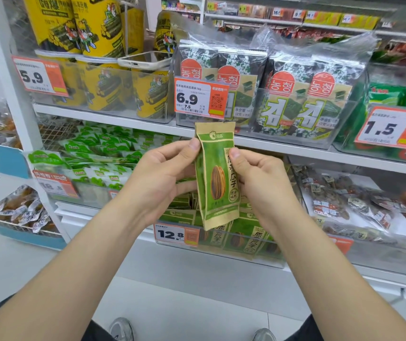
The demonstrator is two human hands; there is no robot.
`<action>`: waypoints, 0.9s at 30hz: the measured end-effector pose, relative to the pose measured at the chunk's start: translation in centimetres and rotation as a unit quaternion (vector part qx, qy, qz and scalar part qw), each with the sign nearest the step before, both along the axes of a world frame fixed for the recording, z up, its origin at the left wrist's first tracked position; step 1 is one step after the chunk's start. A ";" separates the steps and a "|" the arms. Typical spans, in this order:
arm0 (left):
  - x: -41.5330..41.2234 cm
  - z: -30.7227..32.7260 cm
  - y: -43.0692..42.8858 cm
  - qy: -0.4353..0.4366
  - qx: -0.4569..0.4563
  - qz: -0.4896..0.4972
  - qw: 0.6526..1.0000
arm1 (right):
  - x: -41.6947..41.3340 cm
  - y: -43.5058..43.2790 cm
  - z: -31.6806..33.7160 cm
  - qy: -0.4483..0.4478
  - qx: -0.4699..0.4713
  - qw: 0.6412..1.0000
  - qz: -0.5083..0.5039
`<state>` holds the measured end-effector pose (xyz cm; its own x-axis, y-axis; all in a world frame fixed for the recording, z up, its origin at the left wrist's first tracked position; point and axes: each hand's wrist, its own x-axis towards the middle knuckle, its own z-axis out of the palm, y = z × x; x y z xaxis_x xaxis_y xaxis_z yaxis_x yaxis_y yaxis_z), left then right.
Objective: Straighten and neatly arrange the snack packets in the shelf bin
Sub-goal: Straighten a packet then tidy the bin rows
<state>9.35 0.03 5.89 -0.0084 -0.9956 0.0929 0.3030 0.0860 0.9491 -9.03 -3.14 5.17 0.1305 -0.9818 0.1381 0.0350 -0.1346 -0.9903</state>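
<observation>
2 hands: left hand (157, 178), right hand (263, 178). 1 seed packet (218, 178) betw. them, centre. 4 seaweed packs (280, 99) upper right. 1 phone (145, 61) top centre. 2 shoes (122, 329) bottom edge. Yellow tubs (98, 25) upper left: min. 5, rest hidden.

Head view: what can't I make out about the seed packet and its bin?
- Shelf bin: head view, mostly covered by the left hand, right hand and held seed packet; its rows cannot be judged.
- Packet's back: head view, faces away.
- Orange tag right of bin: head view, blurred, unreadable.
</observation>
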 end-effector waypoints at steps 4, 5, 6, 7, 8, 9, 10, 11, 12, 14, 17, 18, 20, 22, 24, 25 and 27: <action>0.1 -0.1 0.2 0.003 0.004 -0.015 1.000 | 0.5 0.4 0.1 0.035 -0.041 0.998 -0.021; 0.1 -0.2 0.3 -0.002 0.003 -0.014 1.000 | 0.5 0.5 0.2 0.034 -0.044 0.998 0.004; 0.0 -0.2 0.3 -0.009 0.003 -0.011 1.000 | 0.6 0.7 0.4 0.030 -0.043 0.998 0.041; -0.1 -0.3 0.4 -0.015 0.005 -0.007 1.000 | 0.5 0.9 0.6 0.027 -0.041 0.996 0.077; -0.1 -0.3 0.4 -0.020 0.008 -0.004 1.000 | 0.5 1.0 0.8 0.031 -0.045 0.993 0.103; -0.1 -0.4 0.5 -0.022 0.010 -0.002 1.000 | 0.4 1.2 0.9 0.043 -0.056 0.992 0.108; -0.1 -0.3 0.5 -0.022 0.009 -0.002 1.000 | 0.4 1.2 0.9 0.054 -0.069 0.991 0.102; -0.2 -0.3 0.5 -0.025 0.007 -0.002 1.000 | 0.4 1.1 0.8 0.052 -0.072 0.992 0.094; -0.2 -0.2 0.6 -0.032 0.002 -0.001 0.999 | 0.5 1.1 0.6 0.039 -0.057 0.994 0.090; -0.3 -0.1 0.6 -0.057 -0.005 0.008 0.998 | 0.9 1.0 0.4 -0.013 0.027 0.995 0.099; -0.7 -0.2 0.6 -0.083 -0.006 0.023 0.996 | 1.4 0.9 0.4 -0.130 0.181 0.967 0.120; -0.8 -0.2 0.7 -0.085 -0.007 0.027 0.996 | 1.4 0.8 0.4 -0.151 0.206 0.959 0.121; -0.8 -0.2 0.6 -0.081 -0.008 0.034 0.996 | 1.2 0.7 0.4 -0.148 0.210 0.958 0.125; -0.6 -0.1 0.5 -0.073 -0.014 0.040 0.996 | 1.1 0.7 0.5 -0.111 0.171 0.972 0.119; -0.5 -0.1 0.4 -0.060 -0.020 0.046 0.997 | 1.1 0.8 0.7 -0.072 0.109 0.987 0.090; -0.5 -0.1 0.4 -0.048 -0.020 0.051 0.997 | 1.0 0.9 0.7 -0.043 0.071 0.994 0.076; -0.5 -0.1 0.2 -0.023 -0.015 0.071 0.997 | 0.9 1.1 0.7 0.046 0.002 0.997 0.063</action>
<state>8.86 0.26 5.84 0.1283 -0.9839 0.1246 0.2411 0.1528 0.9584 -8.11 -2.09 5.88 0.2656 -0.9571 0.1157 -0.0405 -0.1310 -0.9906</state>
